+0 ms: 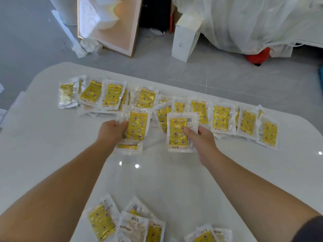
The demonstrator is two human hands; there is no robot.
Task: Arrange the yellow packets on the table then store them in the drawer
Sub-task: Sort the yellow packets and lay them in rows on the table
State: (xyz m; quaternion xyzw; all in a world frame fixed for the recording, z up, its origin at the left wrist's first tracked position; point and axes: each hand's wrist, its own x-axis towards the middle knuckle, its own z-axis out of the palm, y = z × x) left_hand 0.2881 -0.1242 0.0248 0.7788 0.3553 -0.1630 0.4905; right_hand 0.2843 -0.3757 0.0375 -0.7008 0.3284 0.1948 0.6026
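the left hand (111, 131) is in the middle of the frame, a little to the left. its fingers are curled round the left edge of the left packet (138, 125), with the thumb on the front side. this yellow packet stands almost upright in the picture, and one more, the lower packet (128, 147), shows just under it; i cannot tell if the hand holds this one too. the right hand (199, 138) is just right of the middle. it pinches the right packet (177, 132) at its right edge, the thumb lying on the clear wrapper. the two held packets are near each other but apart.

behind both hands, a row of packets (221, 118) runs across the desk (52, 145) from the middle left to the middle right of the frame, many of them overlapping. at the bottom of the frame, between the two forearms, lie the near packets (101, 222), some face down.

the desk is white and glossy. beyond its far edge is the grey floor (227, 70). in the upper part stand a wooden-edged panel (118, 32), a white box (183, 41), and at upper right a plastic sheet (244, 23) over something, with a red object (258, 55) under its edge.
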